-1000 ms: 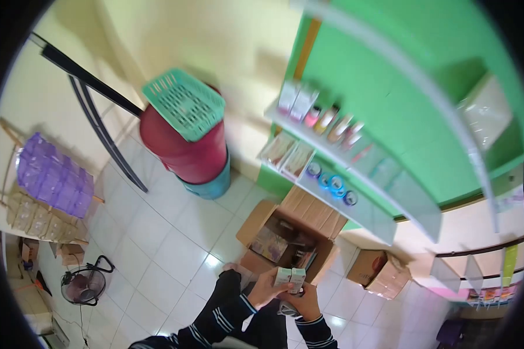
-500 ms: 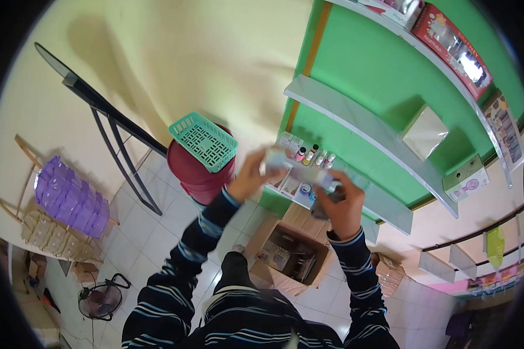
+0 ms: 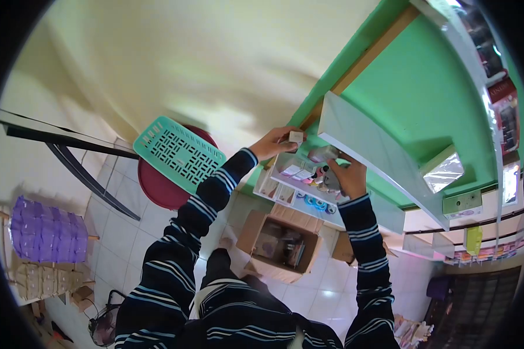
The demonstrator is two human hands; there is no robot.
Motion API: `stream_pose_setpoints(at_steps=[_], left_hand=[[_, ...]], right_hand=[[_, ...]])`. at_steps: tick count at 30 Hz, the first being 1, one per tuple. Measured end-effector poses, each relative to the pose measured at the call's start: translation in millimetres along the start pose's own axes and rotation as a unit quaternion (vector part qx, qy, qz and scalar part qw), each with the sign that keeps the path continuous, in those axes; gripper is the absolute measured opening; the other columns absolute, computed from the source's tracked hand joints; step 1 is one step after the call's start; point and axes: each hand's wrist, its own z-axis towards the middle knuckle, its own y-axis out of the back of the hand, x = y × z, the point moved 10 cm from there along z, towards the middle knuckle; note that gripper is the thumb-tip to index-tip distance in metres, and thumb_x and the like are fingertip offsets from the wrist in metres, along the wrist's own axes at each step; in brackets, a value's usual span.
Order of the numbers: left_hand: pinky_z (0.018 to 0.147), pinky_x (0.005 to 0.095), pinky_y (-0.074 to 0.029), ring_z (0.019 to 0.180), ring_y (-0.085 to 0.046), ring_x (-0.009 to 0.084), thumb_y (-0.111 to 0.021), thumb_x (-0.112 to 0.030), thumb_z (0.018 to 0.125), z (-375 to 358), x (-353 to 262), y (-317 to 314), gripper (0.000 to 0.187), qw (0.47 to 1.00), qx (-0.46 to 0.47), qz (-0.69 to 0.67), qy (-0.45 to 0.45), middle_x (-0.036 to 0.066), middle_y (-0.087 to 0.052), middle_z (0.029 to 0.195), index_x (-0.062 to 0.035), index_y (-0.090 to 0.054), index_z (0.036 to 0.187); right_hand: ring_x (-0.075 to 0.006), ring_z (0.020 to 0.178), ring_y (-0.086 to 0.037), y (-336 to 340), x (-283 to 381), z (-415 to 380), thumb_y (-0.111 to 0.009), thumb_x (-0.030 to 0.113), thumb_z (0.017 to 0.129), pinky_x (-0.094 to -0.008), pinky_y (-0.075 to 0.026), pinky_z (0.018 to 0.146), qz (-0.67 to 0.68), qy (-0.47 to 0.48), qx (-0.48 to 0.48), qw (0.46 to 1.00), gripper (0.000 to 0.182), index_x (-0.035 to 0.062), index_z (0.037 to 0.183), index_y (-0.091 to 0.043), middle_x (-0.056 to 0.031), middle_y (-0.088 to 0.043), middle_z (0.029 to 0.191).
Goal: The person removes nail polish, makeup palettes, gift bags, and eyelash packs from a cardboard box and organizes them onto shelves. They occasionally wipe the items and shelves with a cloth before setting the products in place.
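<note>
My left hand (image 3: 272,144) is closed on a small pale box (image 3: 296,137), held near the edge of the green wall. My right hand (image 3: 350,176) has its thumb and fingers closed on a small clear-and-pale package (image 3: 323,154), just under the upper white shelf. Below that hand hangs something grey (image 3: 333,180), perhaps a cloth, partly hidden by the fingers. On the lower shelf, beneath both hands, small white-and-pink boxes (image 3: 297,168) stand beside little bottles partly covered by my right hand. Blue round items (image 3: 315,203) sit one level down.
An upper white shelf (image 3: 378,131) juts out close to my right hand. An open cardboard box (image 3: 256,232) with goods inside stands on the tiles. To the left, a green basket (image 3: 180,152) rests on a dark red bin (image 3: 160,195). Purple packs (image 3: 49,230) hang farther left.
My hands have drawn apart, each now with its own item, and come nearer the shelves. The view has turned, so the basket and cardboard box appear shifted left.
</note>
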Motion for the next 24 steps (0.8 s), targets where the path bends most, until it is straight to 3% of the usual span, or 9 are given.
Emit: stream_pose_setpoints(at_steps=[3,4,6,8,12,14,20,21,24], left_hand=[[0.085,0.0264,-0.041,0.099,-0.049,0.0126,-0.054,-0.004,0.080,4.5,20.0,4.1,0.038,0.999,0.017,-0.003,0.031,0.006,-0.052,0.108,-0.0023,-0.041,0.116],[0.085,0.0260,-0.042,0.097,-0.049,0.0125,-0.054,-0.003,0.080,7.3,24.5,2.8,0.038,0.999,0.025,0.000,0.033,0.006,-0.053,0.107,-0.0017,-0.041,0.116],[0.085,0.0255,-0.042,0.096,-0.050,0.0130,-0.054,-0.003,0.080,10.1,29.7,0.1,0.038,0.998,0.041,0.003,0.043,0.007,-0.053,0.106,-0.0013,-0.041,0.115],[0.086,0.0259,-0.041,0.097,-0.050,0.0136,-0.054,-0.003,0.079,7.9,43.6,-1.5,0.038,0.990,0.047,0.023,0.131,0.008,-0.052,0.108,-0.0009,-0.041,0.115],[0.086,0.0253,-0.040,0.097,-0.050,0.0140,-0.055,-0.004,0.079,11.4,58.5,-4.2,0.043,0.986,0.049,0.042,0.156,0.009,-0.052,0.109,-0.0010,-0.039,0.119],[0.055,0.0194,-0.028,0.061,-0.034,0.0063,-0.056,-0.013,0.077,14.3,44.4,-8.3,0.031,0.995,0.041,0.021,0.091,-0.004,-0.031,0.064,-0.0097,-0.052,0.108],[0.056,0.0197,-0.031,0.063,-0.038,0.0062,-0.051,-0.011,0.078,15.3,48.3,-14.0,0.031,0.993,0.046,-0.009,0.109,-0.002,-0.044,0.071,-0.0109,-0.053,0.109],[0.060,0.0201,-0.035,0.070,-0.044,0.0074,-0.050,-0.010,0.078,13.9,47.0,-14.3,0.031,0.992,0.035,-0.014,0.119,0.001,-0.051,0.079,-0.0089,-0.052,0.109],[0.069,0.0212,-0.039,0.079,-0.049,0.0103,-0.050,-0.009,0.078,12.3,33.7,-17.3,0.031,0.996,0.018,-0.015,0.088,0.004,-0.054,0.085,-0.0061,-0.052,0.109]], right_hand=[[-0.0321,0.081,-0.056,-31.9,-15.8,7.1,-0.064,0.031,0.065,-0.0376,-0.043,0.074,0.003,-0.074,0.112,0.991,0.042,0.0005,0.092,-0.057,-0.0184,-0.059,0.086],[-0.0321,0.081,-0.056,-37.7,-27.6,9.7,-0.064,0.031,0.065,-0.0376,-0.043,0.074,-0.001,-0.082,0.110,0.991,0.042,0.0005,0.092,-0.057,-0.0184,-0.059,0.086],[-0.0195,0.080,-0.059,-60.4,-42.2,8.8,-0.068,0.015,0.063,-0.0296,-0.047,0.067,0.011,-0.084,0.153,0.985,0.040,0.0020,0.099,-0.056,-0.0100,-0.060,0.092],[-0.0175,0.080,-0.058,-66.7,-47.1,5.7,-0.068,0.013,0.063,-0.0284,-0.047,0.068,0.011,-0.114,0.182,0.977,0.039,0.0022,0.098,-0.056,-0.0090,-0.059,0.094],[-0.0156,0.079,-0.057,-78.7,-52.0,3.5,-0.066,0.011,0.063,-0.0281,-0.046,0.070,0.028,-0.117,0.228,0.966,0.033,0.0025,0.094,-0.059,-0.0079,-0.060,0.091],[-0.0151,0.078,-0.056,-80.5,-51.4,3.9,-0.065,0.011,0.063,-0.0280,-0.046,0.071,0.040,-0.111,0.237,0.964,0.031,0.0026,0.092,-0.059,-0.0074,-0.061,0.090],[-0.0147,0.077,-0.057,-78.9,-46.5,1.3,-0.063,0.010,0.066,-0.0275,-0.046,0.070,0.088,-0.138,0.243,0.956,0.028,0.0013,0.093,-0.059,-0.0069,-0.060,0.088],[-0.0150,0.075,-0.057,-79.2,-45.4,1.8,-0.064,0.009,0.066,-0.0270,-0.046,0.067,0.114,-0.135,0.235,0.956,0.030,0.0000,0.094,-0.057,-0.0078,-0.060,0.087],[-0.0152,0.072,-0.058,-79.5,-50.5,2.7,-0.065,0.009,0.066,-0.0264,-0.047,0.064,0.108,-0.144,0.227,0.957,0.031,-0.0011,0.094,-0.057,-0.0083,-0.059,0.086]])
